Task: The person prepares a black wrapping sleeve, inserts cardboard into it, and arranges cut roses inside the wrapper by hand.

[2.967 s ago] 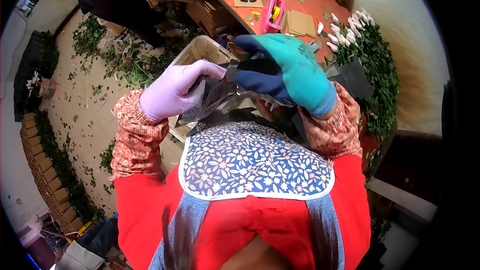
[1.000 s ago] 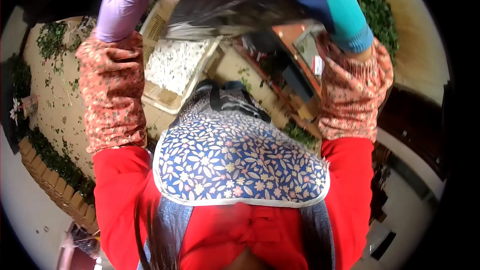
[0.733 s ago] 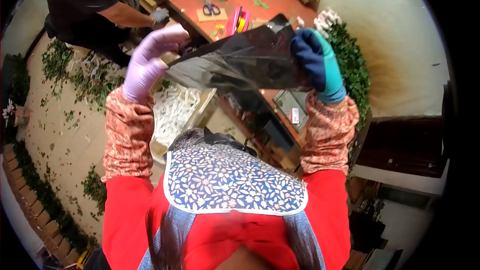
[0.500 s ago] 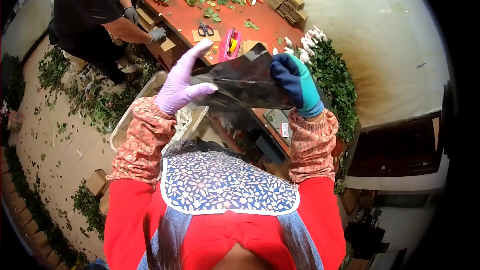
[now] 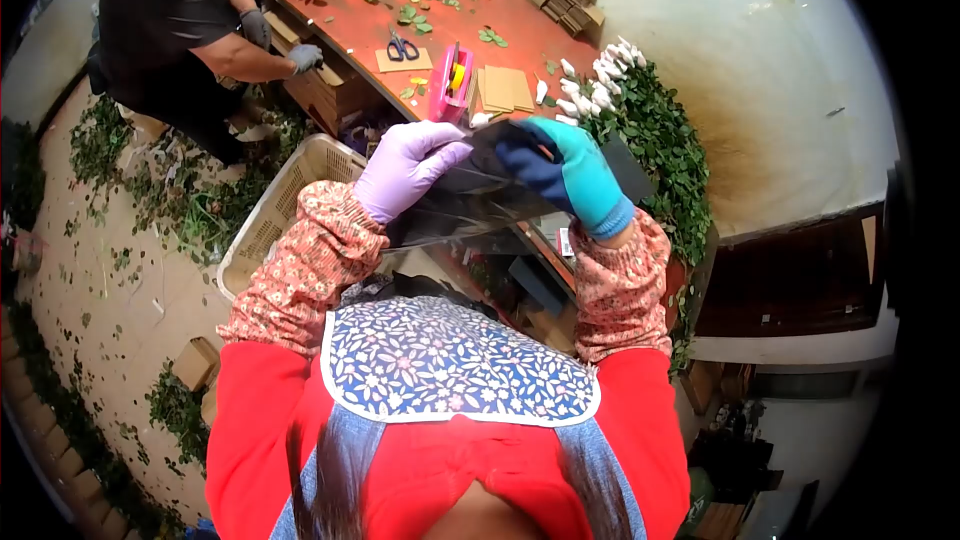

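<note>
- One dark, see-through plastic sheet (image 5: 455,202) is held up past the flowered apron (image 5: 460,360), between the left hand (image 5: 408,168) and the right hand (image 5: 570,175), both gloved.
- Its upper right edge is pinched by the right; its upper left edge is met by the left's fingertips, drawn close together, though whether it is pinched there cannot be told.
- Work is judged barely begun: the sheet is lifted and stretched out, but nothing is seen inside it.
- Beyond, white-tipped flowers (image 5: 650,140) are left untouched at the edge of the red table (image 5: 350,30).
- Farther off, cardboard (image 5: 335,92) is reached by a co-worker's grey-gloved hand (image 5: 305,58).
</note>
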{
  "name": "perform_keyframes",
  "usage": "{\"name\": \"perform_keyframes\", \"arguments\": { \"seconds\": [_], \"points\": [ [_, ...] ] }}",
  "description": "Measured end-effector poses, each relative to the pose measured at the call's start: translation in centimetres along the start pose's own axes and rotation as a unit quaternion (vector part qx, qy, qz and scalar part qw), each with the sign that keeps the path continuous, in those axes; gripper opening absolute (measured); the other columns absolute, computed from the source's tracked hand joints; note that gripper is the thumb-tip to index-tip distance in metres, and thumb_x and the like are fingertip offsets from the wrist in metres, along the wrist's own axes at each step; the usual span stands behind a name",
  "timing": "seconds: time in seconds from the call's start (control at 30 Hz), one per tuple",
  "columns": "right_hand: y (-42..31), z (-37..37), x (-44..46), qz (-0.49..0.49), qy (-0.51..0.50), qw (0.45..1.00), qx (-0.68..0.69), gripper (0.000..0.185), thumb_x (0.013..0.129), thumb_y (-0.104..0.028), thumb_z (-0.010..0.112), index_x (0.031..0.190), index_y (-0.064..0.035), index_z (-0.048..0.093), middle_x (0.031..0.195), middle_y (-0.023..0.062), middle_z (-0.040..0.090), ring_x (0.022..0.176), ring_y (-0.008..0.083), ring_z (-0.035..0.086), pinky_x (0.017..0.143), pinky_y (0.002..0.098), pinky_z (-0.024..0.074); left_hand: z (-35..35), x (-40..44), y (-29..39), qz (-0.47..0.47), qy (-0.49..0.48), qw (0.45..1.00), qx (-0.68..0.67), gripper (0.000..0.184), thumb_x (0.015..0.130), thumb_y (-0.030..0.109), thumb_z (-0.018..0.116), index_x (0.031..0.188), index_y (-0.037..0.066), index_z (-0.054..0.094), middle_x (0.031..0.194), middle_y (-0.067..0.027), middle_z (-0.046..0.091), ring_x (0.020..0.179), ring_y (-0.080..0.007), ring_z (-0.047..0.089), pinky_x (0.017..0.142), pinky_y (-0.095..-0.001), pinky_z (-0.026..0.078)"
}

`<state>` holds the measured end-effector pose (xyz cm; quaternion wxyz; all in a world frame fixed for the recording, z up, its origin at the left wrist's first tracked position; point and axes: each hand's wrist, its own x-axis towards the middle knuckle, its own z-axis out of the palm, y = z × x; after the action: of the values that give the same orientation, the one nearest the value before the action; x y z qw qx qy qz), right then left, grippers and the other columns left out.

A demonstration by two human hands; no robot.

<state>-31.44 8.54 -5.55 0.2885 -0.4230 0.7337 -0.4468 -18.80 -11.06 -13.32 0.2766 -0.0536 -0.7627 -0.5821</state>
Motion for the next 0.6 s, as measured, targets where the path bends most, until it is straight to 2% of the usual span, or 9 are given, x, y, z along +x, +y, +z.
{"name": "perform_keyframes", "arguments": {
  "seconds": [0.03, 0.13, 0.17, 0.23, 0.3, 0.37, 0.43, 0.53, 0.6],
  "points": [
    [0.0, -0.1, -0.3, 0.004, -0.006, 1.0, 0.003, 0.036, 0.088, -0.003, 0.059, 0.123, -0.0084, 0.059, 0.103, 0.003, 0.066, 0.08, 0.004, 0.058, 0.062, 0.0195, 0.0458, -0.1, 0.1, 0.3, 0.002, -0.004, 1.0, 0.002, 0.017, 0.088, 0.016, 0.065, 0.091, -0.001, 0.066, 0.074, -0.0091, 0.063, 0.069, -0.0175, 0.06, 0.067, -0.0295, 0.048],
    [-0.9, -1.6, -1.3, 0.029, 0.121, 0.986, 0.114, 0.031, 0.087, -0.003, 0.059, 0.118, 0.0002, 0.061, 0.103, 0.0032, 0.067, 0.081, 0.008, 0.06, 0.065, 0.0211, 0.0488, -2.3, -0.8, -2.0, -0.094, -0.114, 0.988, -0.046, 0.014, 0.086, 0.01, 0.066, 0.094, -0.002, 0.066, 0.08, -0.0052, 0.065, 0.075, -0.0111, 0.059, 0.069, -0.0271, 0.048],
    [-1.3, -2.2, -2.0, -0.042, 0.145, 0.98, 0.132, 0.033, 0.087, -0.003, 0.058, 0.119, 0.0033, 0.06, 0.105, 0.0048, 0.067, 0.083, 0.011, 0.061, 0.071, 0.0235, 0.0508, -3.4, -1.4, -1.6, -0.107, -0.108, 0.988, 0.019, 0.013, 0.086, 0.01, 0.066, 0.094, -0.001, 0.066, 0.078, -0.0038, 0.064, 0.073, -0.0106, 0.058, 0.068, -0.0268, 0.047],
    [-2.3, -4.3, -3.0, 0.025, 0.143, 0.983, 0.116, 0.036, 0.085, -0.002, 0.056, 0.121, 0.0038, 0.058, 0.105, 0.0056, 0.067, 0.086, 0.0122, 0.061, 0.08, 0.0258, 0.0501, -5.1, -2.8, -3.5, -0.122, -0.103, 0.987, 0.029, 0.013, 0.086, 0.009, 0.067, 0.093, -0.001, 0.066, 0.078, -0.0036, 0.064, 0.073, -0.0105, 0.058, 0.068, -0.0264, 0.046],
    [-1.0, -6.0, -3.6, -0.028, 0.17, 0.978, 0.121, 0.037, 0.083, 0.001, 0.053, 0.12, 0.0059, 0.057, 0.105, 0.0052, 0.066, 0.088, 0.0116, 0.059, 0.085, 0.0257, 0.0474, -6.6, -4.2, -5.2, -0.13, -0.098, 0.986, 0.039, 0.014, 0.087, 0.01, 0.066, 0.096, -0.002, 0.065, 0.08, -0.0034, 0.064, 0.076, -0.0097, 0.057, 0.072, -0.0257, 0.046],
    [0.0, -7.5, -3.7, -0.017, 0.17, 0.981, 0.097, 0.035, 0.082, 0.002, 0.051, 0.115, 0.0073, 0.058, 0.101, 0.0022, 0.065, 0.087, 0.0096, 0.057, 0.081, 0.0234, 0.045, -7.7, -5.1, -6.2, -0.159, -0.078, 0.984, 0.003, 0.017, 0.086, 0.016, 0.066, 0.093, 0.0, 0.065, 0.078, -0.005, 0.064, 0.075, -0.013, 0.058, 0.073, -0.0283, 0.046],
    [0.3, -8.5, -3.9, -0.007, 0.207, 0.975, 0.085, 0.031, 0.085, -0.001, 0.052, 0.114, 0.0059, 0.06, 0.101, 0.0017, 0.065, 0.089, 0.0092, 0.057, 0.081, 0.0232, 0.0447, -8.6, -5.7, -7.1, -0.177, -0.055, 0.981, -0.049, 0.014, 0.09, 0.014, 0.062, 0.089, 0.0, 0.064, 0.075, -0.0007, 0.061, 0.074, -0.01, 0.056, 0.072, -0.0266, 0.045],
    [-0.6, -8.4, -3.5, 0.017, 0.206, 0.976, 0.064, 0.026, 0.09, -0.008, 0.054, 0.112, 0.0041, 0.062, 0.1, 0.0016, 0.066, 0.089, 0.0093, 0.059, 0.081, 0.0235, 0.0456, -9.4, -5.8, -6.4, -0.126, -0.043, 0.991, -0.013, 0.016, 0.091, 0.015, 0.061, 0.088, 0.0, 0.063, 0.073, -0.0026, 0.06, 0.072, -0.0103, 0.056, 0.069, -0.027, 0.045],
    [-1.0, -8.0, -3.7, 0.006, 0.205, 0.974, 0.094, 0.025, 0.092, -0.011, 0.055, 0.111, 0.0032, 0.063, 0.098, 0.0007, 0.066, 0.087, 0.0089, 0.059, 0.079, 0.0234, 0.0459, -9.3, -5.7, -5.0, -0.072, -0.006, 0.994, 0.08, 0.017, 0.092, 0.015, 0.059, 0.086, 0.0, 0.062, 0.072, -0.0064, 0.06, 0.069, -0.0138, 0.057, 0.066, -0.0284, 0.045]
  ]
}}
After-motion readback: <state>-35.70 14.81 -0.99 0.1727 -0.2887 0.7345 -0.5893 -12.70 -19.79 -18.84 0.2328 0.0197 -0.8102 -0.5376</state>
